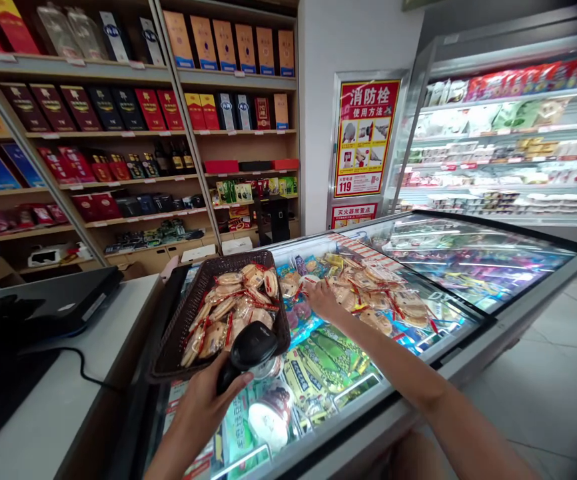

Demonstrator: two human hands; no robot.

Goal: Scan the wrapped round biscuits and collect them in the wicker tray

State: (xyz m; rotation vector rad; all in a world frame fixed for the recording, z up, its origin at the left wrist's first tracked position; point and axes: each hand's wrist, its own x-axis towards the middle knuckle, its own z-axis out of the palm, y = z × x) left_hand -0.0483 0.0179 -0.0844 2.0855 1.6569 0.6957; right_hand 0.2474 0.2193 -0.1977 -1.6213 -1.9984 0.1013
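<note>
My left hand [202,402] is wrapped around the handle of a black handheld barcode scanner [254,345], its head pointing away from me over the freezer glass. Just beyond the scanner, a brown woven basket [172,348] holds several flat round cakes [228,283] in clear wrappers with red strips. My right hand [322,300] reaches across the freezer, fingers bent together at the edge of a wrapped cake [310,281]; the fingertips are partly hidden. Beside that hand, a loose pile of the same wrapped cakes [411,304] lies on the glass top.
The glass-topped freezer [348,460] shows colourful packs beneath its lid. A white counter [81,393] with a black device [83,300] and cable stands at left. Shelves of boxes [156,110] line the back. A lit refrigerated case [508,157] stands at right.
</note>
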